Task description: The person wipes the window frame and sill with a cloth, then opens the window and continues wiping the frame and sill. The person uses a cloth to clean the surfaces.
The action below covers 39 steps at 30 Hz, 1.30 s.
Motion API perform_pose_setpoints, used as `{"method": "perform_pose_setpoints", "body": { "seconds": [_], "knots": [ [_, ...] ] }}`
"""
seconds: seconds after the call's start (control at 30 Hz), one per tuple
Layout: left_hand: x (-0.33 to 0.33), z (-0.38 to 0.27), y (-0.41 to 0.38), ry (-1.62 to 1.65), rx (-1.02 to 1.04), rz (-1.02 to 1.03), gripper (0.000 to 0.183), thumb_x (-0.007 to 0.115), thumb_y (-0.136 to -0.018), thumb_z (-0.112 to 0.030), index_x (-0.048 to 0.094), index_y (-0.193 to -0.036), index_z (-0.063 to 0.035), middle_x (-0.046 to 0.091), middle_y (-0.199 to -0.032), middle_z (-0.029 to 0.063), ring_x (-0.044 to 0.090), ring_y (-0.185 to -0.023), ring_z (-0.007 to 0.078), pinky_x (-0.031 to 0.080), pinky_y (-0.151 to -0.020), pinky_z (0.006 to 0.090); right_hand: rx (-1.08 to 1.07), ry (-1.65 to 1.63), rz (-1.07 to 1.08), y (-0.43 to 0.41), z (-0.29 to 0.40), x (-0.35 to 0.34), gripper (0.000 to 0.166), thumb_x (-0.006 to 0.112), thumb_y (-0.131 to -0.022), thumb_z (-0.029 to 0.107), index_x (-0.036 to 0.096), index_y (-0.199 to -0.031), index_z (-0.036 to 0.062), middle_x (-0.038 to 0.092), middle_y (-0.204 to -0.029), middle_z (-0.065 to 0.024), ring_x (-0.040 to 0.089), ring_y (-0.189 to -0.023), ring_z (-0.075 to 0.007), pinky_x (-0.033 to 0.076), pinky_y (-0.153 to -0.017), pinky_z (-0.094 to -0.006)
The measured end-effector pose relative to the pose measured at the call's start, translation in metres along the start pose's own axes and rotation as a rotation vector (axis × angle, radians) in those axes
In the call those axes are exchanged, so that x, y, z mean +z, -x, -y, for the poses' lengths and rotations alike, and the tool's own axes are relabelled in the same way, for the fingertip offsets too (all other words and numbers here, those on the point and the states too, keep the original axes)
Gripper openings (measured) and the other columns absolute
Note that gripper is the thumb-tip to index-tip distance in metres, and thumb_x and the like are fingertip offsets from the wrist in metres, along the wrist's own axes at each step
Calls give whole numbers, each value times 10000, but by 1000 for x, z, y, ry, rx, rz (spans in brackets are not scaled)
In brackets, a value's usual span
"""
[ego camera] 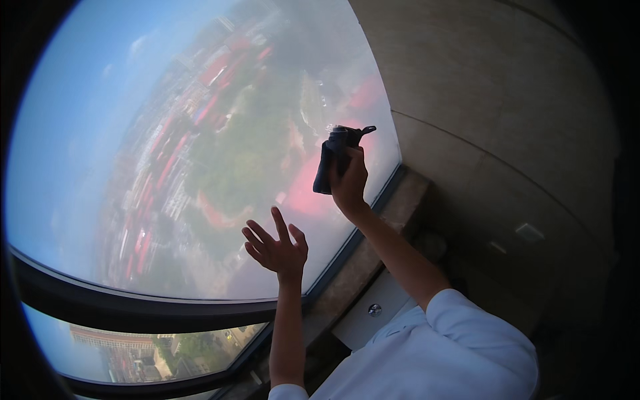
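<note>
In my right hand is a small dark bottle, perhaps a spray bottle, with a neck at the top and a looped piece sticking out to the right. My fingers and thumb wrap around its body. Below and to the left, my left hand is raised with its fingers spread and nothing in it. Both hands show against a large window pane, hazy and streaked with reddish patches. Whether the left fingertips touch the glass, I cannot tell.
A brown stone sill runs along the pane's lower right edge. Beyond it is a grey stone-like surface. A dark window frame divides off another pane. Near my shirt lies a pale panel with a round metal fitting.
</note>
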<state>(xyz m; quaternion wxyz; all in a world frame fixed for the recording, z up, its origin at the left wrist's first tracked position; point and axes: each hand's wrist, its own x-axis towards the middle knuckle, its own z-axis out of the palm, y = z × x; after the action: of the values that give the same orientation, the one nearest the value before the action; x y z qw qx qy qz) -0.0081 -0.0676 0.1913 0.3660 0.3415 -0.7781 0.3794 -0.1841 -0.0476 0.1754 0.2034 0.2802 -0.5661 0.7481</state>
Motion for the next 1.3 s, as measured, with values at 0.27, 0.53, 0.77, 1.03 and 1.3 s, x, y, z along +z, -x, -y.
{"method": "perform_pose_setpoints", "body": {
  "seconds": [0.27, 0.53, 0.77, 1.03, 1.3],
  "knots": [
    [-5, -2, -8, -15, 17, -29, 486, 419, -839, -305, 424, -1315, -202, 217, -1397, 267, 256, -1273, 422, 261, -964, 522, 360, 243, 37, 80, -72, -29, 331, 489, -846, 33, 373, -1145, -49, 479, -1089, -209, 475, -1056, -348, 367, -917, -391],
    [-3, 1, -2, 4, -5, -19, 485, 433, -835, -295, 427, -1313, -214, 223, -1403, 249, 252, -1282, 405, 266, -958, 521, -40, -75, 184, -30, 74, 2, 307, 579, -771, 26, 433, -1039, -4, 493, -961, -169, 542, -834, -332, 455, -691, -370],
    [-7, -4, -11, 22, 22, -36, 490, 435, -826, -279, 431, -1312, -207, 252, -1386, 261, 260, -1277, 406, 267, -964, 505, 464, 184, 210, 128, -95, -44, 282, 493, -827, 4, 378, -1084, -4, 455, -957, -104, 485, -864, -246, 414, -827, -336],
    [-4, -1, -4, -5, -1, -8, 482, 422, -831, -280, 435, -1308, -210, 259, -1387, 250, 272, -1271, 405, 271, -969, 499, 57, -212, 374, -30, 78, -25, 283, 566, -798, 26, 421, -1041, 18, 553, -845, -107, 591, -666, -214, 480, -584, -304],
    [-6, -5, -15, 60, 21, -34, 510, 447, -805, -247, 428, -1313, -212, 249, -1390, 252, 269, -1272, 409, 268, -974, 506, 506, 145, 297, 118, -78, -48, 377, 534, -797, 45, 377, -1139, 19, 509, -1088, -163, 533, -1004, -315, 422, -858, -403]
  ]
}}
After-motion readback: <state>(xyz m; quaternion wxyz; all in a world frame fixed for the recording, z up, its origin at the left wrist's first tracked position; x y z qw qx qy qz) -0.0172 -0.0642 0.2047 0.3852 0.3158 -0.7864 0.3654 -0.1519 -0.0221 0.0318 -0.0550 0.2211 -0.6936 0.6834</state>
